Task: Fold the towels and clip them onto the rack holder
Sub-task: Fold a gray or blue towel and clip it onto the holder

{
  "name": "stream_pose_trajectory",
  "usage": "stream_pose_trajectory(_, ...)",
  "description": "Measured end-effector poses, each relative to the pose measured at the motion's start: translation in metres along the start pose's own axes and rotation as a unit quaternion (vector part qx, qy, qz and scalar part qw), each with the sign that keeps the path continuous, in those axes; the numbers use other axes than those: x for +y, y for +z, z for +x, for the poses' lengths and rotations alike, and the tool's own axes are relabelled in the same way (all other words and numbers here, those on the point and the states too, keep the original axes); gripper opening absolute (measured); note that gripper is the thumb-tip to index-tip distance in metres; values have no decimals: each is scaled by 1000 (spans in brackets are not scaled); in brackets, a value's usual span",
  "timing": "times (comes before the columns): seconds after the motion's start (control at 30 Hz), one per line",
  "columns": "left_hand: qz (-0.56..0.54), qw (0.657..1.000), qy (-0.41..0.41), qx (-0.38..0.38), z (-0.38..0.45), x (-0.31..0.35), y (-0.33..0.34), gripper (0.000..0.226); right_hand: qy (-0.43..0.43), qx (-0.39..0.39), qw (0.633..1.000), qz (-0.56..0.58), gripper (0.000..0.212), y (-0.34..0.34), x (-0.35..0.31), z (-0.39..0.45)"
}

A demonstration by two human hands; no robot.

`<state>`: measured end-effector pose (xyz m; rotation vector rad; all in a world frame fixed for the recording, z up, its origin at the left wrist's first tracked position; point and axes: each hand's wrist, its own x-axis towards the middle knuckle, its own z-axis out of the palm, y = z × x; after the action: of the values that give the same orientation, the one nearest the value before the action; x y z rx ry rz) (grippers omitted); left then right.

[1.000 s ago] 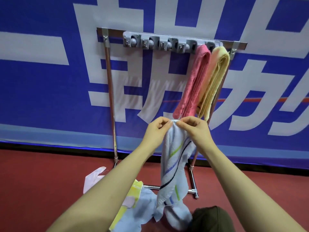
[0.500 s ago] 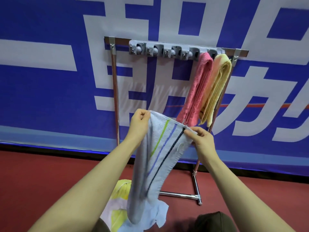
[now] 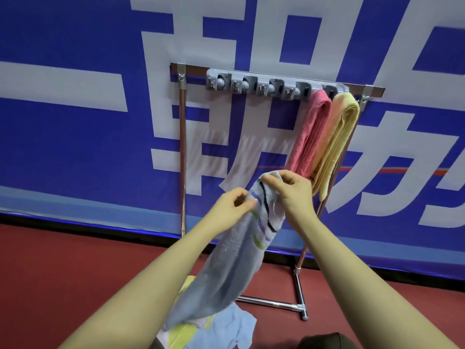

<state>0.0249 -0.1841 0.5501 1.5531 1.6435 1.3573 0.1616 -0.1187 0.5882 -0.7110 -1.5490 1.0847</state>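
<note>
The main risk, as I judge it, is the fold coming undone: the pale blue terry towel with green, blue and black stripes (image 3: 241,250) is held only at its top end, and most of its length hangs loose toward the red floor (image 3: 63,273). If either pinch slackens while the top is lifted, the layers could slide apart and the bundle would be too uneven to push into a clip. A second risk is crowding. The grey plastic clip holder strip (image 3: 264,83) on the chrome-and-wood rack frame (image 3: 182,152) already carries 2 towels at its right end, the folded pink terry towel (image 3: 312,137) and the folded yellow terry towel (image 3: 336,142), so aiming too far right could knock them.

The striped towel's top edge sits between the 2 hands, below the holder and well apart from it. The left hand (image 3: 230,207) has its fingers curled and pinched on the towel's left edge. The right hand (image 3: 289,190) is slightly higher, fingers clamped on the bunched top corner just beside the pink towel's lower end. More cloths, pale blue and yellow (image 3: 216,328), lie heaped on the floor beneath.
</note>
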Motion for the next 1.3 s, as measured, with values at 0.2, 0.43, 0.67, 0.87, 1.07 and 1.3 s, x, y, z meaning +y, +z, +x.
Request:
stream_pose_trajectory(0.2,-97,995,-4,27,5,16,7,15,20,-21,1000,-7,7,-7,-1,4)
stream_pose_trajectory(0.43,-83,996,32,30,14,40,8,15,44,2,998,39,7,-22,-3,4)
stream_pose_trajectory(0.67,-98,990,53,80,21,58,12,14,48,2,995,86,8,-36,-3,-1)
stream_pose_trajectory(0.87,-173,977,65,104,29,79,14,13,50,-61,993,85,11,-40,8,-16)
stream_pose_trajectory(1.07,-159,978,46,128,34,82,2,14,70,-66,991,90,4,-35,9,-15)
stream_pose_trajectory(1.3,-128,985,-47,108,27,48,-13,9,29,28,997,66,8,-31,5,-13)
